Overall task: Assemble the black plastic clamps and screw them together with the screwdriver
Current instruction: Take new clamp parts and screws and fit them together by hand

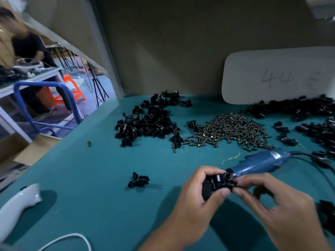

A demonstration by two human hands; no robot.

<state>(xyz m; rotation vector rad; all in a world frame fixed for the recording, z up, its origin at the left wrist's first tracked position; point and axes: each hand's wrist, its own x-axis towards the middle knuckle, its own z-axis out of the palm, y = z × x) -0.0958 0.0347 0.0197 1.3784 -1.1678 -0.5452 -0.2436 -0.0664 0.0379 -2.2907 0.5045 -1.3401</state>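
Observation:
My left hand [197, 200] grips a black plastic clamp [216, 183] low in the middle of the view, fingers curled over its top and thumb under it. My right hand [277, 209] meets it from the right and pinches the clamp's right end with its fingertips; whether a screw is between them is too blurred to tell. The blue electric screwdriver [262, 163] lies on the teal table [101, 178] just behind both hands, with neither hand on it. A single assembled clamp [138, 180] lies to the left of my left hand.
A heap of screws [230, 130] sits mid-table, with piles of black clamp parts to its left [148, 122] and right [308, 113]. A white board [279, 75] leans on the back wall. A white object [16, 209] and white cord lie bottom left. A person stands beyond the table's left edge.

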